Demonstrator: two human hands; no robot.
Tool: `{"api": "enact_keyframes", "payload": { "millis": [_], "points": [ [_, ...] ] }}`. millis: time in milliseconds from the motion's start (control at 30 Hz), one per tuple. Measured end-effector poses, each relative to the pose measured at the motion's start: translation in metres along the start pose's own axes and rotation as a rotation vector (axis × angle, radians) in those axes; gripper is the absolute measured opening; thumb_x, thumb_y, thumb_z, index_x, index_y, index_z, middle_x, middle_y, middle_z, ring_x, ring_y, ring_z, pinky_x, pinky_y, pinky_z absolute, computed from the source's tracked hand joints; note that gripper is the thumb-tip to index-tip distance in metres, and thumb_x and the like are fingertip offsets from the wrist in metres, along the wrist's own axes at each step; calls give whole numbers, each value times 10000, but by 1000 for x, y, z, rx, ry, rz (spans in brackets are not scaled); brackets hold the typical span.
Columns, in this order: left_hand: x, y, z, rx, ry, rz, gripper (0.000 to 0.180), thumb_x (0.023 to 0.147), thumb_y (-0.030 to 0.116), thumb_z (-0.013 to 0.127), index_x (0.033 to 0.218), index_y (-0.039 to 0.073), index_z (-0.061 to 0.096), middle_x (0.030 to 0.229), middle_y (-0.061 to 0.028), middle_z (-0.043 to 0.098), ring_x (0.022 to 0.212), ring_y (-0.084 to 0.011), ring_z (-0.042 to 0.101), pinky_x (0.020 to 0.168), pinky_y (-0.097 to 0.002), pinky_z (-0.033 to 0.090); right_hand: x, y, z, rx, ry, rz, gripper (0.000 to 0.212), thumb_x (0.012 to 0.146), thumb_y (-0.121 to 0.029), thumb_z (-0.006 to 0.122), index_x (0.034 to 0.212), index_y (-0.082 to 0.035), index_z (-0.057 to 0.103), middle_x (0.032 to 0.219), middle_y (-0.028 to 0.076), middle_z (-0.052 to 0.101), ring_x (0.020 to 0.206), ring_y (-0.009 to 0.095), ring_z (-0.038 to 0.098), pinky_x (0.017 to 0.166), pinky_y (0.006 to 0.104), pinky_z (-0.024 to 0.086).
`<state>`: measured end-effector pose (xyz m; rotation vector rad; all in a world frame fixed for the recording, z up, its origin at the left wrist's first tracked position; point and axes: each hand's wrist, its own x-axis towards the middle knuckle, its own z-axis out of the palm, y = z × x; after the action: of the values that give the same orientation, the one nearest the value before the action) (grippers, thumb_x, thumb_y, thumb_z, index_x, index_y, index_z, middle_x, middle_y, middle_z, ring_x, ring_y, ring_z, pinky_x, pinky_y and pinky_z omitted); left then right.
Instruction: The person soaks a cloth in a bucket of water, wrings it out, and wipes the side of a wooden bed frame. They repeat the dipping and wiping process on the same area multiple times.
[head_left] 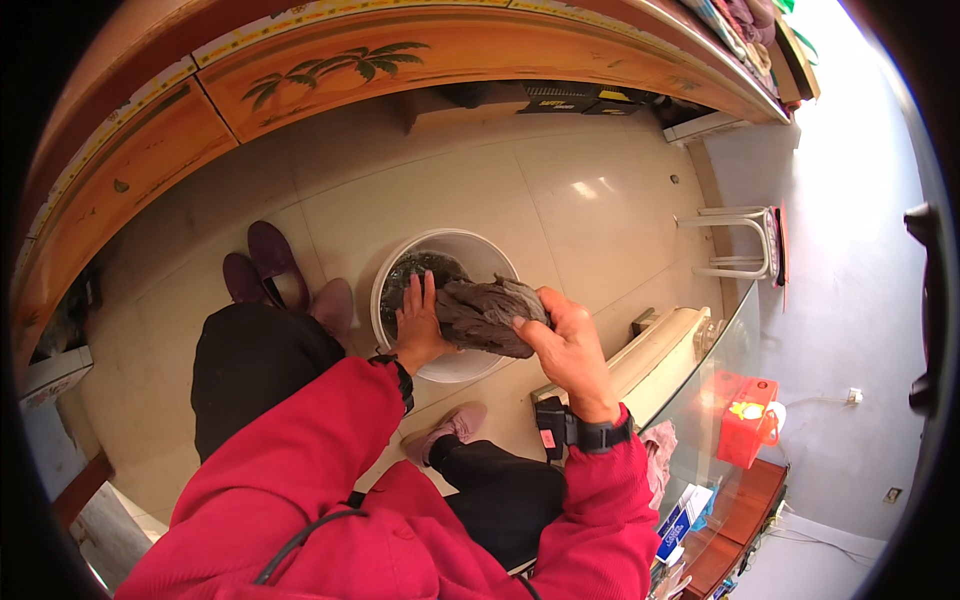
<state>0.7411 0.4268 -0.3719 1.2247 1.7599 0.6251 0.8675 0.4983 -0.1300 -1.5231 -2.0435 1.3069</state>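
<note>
Two purple shoes (268, 243) stand near the white bucket (462, 371) with water (402, 275); right fingers (568, 308) grip grey cloth (490, 318), left fingers (429, 288) are straight.

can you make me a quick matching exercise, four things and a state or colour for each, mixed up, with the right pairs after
1. cloth
2. bucket
3. stool
4. jacket

A. has pale tubular legs
B. has bright red sleeves
C. bunched, gripped by the right hand
D. white, with a round rim

Pairs: 1-C, 2-D, 3-A, 4-B
</note>
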Motion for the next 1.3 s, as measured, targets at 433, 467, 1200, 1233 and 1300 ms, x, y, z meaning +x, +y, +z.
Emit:
{"api": "enact_keyframes", "payload": {
  "millis": [433, 467, 1200, 1233, 1300],
  "points": [
    [26, -10, 27, -1623, -347, -19, 497, 860, 146, 690, 1305, 25, 504, 1292, -101, 563, 1154, -213, 555, 987, -373, 453, -19, -1, -20, 570, 86, 48, 69, 800, -8, 563, 841, 35, 598, 747, -15, 544, 668, 64, 445, 587, 232, 358],
    [26, -13, 28, -1715, -337, -204, 441, 879, 103, 663, 1286, 14, 518, 1240, -82, 602, 1107, -188, 584, 978, -354, 474, -18, 14, -16, 582, 102, 51, 79, 801, -15, 564, 847, 37, 601, 752, -14, 549, 672, 69, 449, 590, 236, 362],
    [7, 141, -113, -448, -143, 438, 315, 764, -25, 711, 1069, 0, 638, 996, -13, 672, 894, -84, 595, 818, -248, 493, 5, 102, 17, 313, -80, -245, 1198, 587, -173, 880, 1503, 32, 136, 1473, 243, 373, 1389, 314, 344, 1145, 348, 260],
    [3, 149, -115, -493, -167, 440, 308, 765, -24, 710, 1063, 4, 641, 994, -12, 672, 894, -86, 595, 815, -249, 494, 3, 96, 16, 339, -62, -354, 1240, 577, -169, 889, 1511, 28, 97, 1490, 239, 350, 1399, 314, 327, 1151, 351, 247],
    [-4, 162, -121, -530, -180, 471, 314, 762, -38, 703, 1066, 8, 640, 984, -16, 672, 889, -95, 600, 812, -254, 500, 2, 93, 21, 358, -45, -260, 1297, 563, -166, 903, 1517, 12, 43, 1502, 227, 334, 1409, 313, 307, 1157, 353, 230]
  ]
}}
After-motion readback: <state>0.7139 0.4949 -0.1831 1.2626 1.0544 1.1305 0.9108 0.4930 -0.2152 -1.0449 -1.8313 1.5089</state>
